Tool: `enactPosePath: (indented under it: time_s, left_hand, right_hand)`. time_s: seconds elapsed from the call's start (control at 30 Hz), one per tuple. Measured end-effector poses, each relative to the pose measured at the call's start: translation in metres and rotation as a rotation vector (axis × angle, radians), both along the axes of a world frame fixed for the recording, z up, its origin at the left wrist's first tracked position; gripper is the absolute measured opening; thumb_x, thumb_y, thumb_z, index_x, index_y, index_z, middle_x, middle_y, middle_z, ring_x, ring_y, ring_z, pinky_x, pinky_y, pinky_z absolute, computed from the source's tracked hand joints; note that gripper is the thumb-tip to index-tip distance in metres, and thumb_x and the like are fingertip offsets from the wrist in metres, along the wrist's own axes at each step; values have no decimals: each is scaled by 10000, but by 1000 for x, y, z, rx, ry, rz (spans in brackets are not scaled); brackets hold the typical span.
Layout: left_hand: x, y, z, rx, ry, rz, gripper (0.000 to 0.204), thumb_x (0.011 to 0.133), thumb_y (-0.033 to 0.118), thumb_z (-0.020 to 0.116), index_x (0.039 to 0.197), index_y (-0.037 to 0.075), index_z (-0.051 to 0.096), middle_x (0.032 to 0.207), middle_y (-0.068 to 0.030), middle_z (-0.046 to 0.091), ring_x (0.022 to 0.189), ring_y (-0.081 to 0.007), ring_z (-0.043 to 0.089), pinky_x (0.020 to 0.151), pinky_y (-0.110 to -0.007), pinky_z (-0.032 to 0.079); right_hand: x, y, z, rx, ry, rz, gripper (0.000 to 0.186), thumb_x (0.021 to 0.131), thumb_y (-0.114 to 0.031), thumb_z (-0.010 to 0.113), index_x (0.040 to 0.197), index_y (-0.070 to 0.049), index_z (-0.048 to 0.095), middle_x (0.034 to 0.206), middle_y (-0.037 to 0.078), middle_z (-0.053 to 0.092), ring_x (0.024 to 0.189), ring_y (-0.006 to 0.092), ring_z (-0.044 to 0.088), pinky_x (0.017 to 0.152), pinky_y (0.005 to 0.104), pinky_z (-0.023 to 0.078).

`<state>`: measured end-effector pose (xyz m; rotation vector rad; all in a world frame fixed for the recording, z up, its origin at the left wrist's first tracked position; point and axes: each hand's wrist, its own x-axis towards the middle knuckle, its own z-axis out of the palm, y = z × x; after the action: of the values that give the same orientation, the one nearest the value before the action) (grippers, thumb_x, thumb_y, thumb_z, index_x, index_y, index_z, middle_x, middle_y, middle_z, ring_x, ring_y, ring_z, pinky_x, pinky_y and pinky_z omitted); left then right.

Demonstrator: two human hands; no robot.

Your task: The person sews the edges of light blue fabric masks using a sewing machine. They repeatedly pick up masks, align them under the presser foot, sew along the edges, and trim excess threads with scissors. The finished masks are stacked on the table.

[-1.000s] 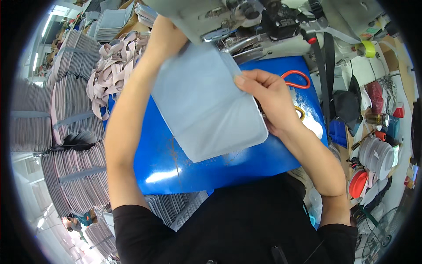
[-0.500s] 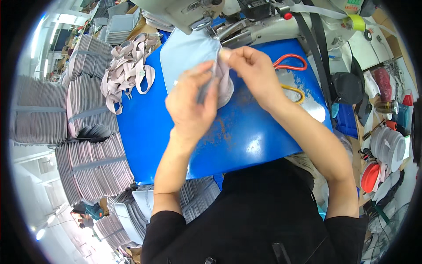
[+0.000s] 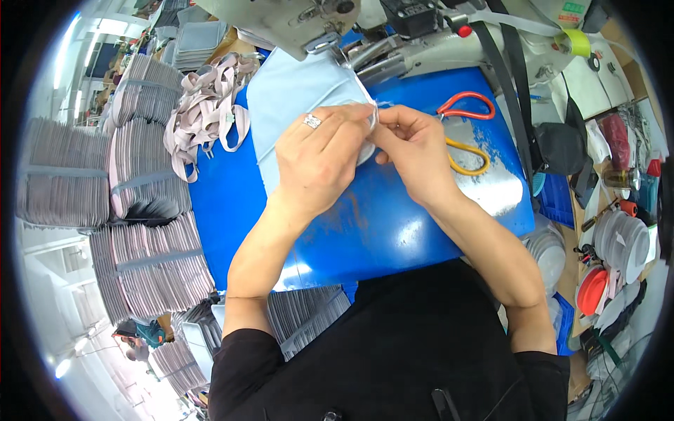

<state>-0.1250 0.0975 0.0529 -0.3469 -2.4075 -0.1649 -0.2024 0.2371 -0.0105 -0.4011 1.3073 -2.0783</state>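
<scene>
"Sewing machine (image 3: 291, 21) at the back of the surface (image 3: 421, 231), fabric panel (image 3: 298, 84) just before it!"

"Left hand (image 3: 319, 158) over the panel, right hand (image 3: 419, 158) at its edge, scissors (image 3: 469, 171) lying just right of that!"

"And leftward, strap heap (image 3: 208, 98) by the surface's back corner!"

"Stacked bundles (image 3: 149, 168) farther out left!"

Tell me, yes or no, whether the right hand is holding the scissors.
No, the right hand pinches the edge of the cloth, while the scissors lie on the blue table.

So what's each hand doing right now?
Left hand: closed, holding the pale-blue flat cloth panel at its edge.
Right hand: closed, pinching the same edge.
</scene>
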Motion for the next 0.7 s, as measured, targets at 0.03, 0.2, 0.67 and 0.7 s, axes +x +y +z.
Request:
enactPosePath:
  time_s: [0.03, 0.2, 0.67, 0.7]
  left_hand:
    - [-3, -4, 4, -20, -21, 18, 136, 772, 11, 722, 900, 50, 696, 946, -54, 764, 836, -220, 733, 693, -349, 565]
    - [-20, -29, 15, -57, -131, 63, 129, 807, 43, 702, 933, 67, 694, 974, -46, 765, 791, -221, 704, 690, -374, 550]
    - [11, -62, -24, 822, -547, 305, 465, 970, 234, 744, 1329, -46, 651, 1245, -206, 720, 1158, -331, 678, 1006, -411, 510]
    - [7, -77, -19, 1063, -551, 134, 446, 974, 240, 747, 1314, -39, 670, 1224, -175, 736, 1139, -301, 686, 998, -402, 515]
  right_hand:
    - [-2, -5, 0, -18, -5, 3, 134, 942, -137, 758, 1027, -32, 763, 873, 17, 751, 727, 61, 648, 597, 234, 516]
    - [-18, -37, -2, -19, -36, -35, 116, 954, -120, 751, 1031, -33, 762, 877, 23, 751, 733, 65, 656, 606, 244, 522]
    - [-15, -58, 12, 42, -73, -210, 200, 908, -178, 822, 945, 10, 762, 855, 40, 739, 754, 84, 621, 680, 247, 475]
    - [-21, -64, 12, 39, -34, -202, 205, 908, -185, 820, 947, 8, 762, 846, 35, 733, 747, 84, 613, 671, 247, 471]
